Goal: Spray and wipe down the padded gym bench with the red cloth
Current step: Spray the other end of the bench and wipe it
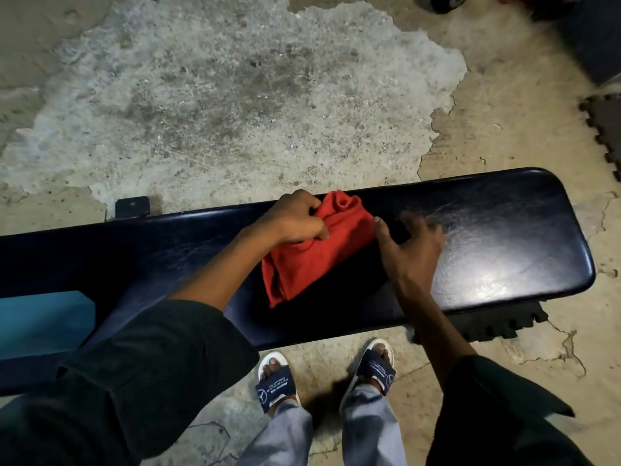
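Note:
A long dark blue padded bench [504,237] runs across the view, glossy at its right end. A crumpled red cloth [316,253] lies on the middle of its top. My left hand [295,220] grips the cloth's far left part with curled fingers. My right hand [410,247] hovers just right of the cloth with fingers spread and blurred, its thumb close to the cloth's edge. No spray bottle is in view.
Rough concrete floor [235,89] with a worn patch lies beyond the bench. Black foam mat pieces [605,129] sit at the far right and another [497,327] under the bench's right end. A blue panel [43,324] shows at left. My sandalled feet [322,375] stand before the bench.

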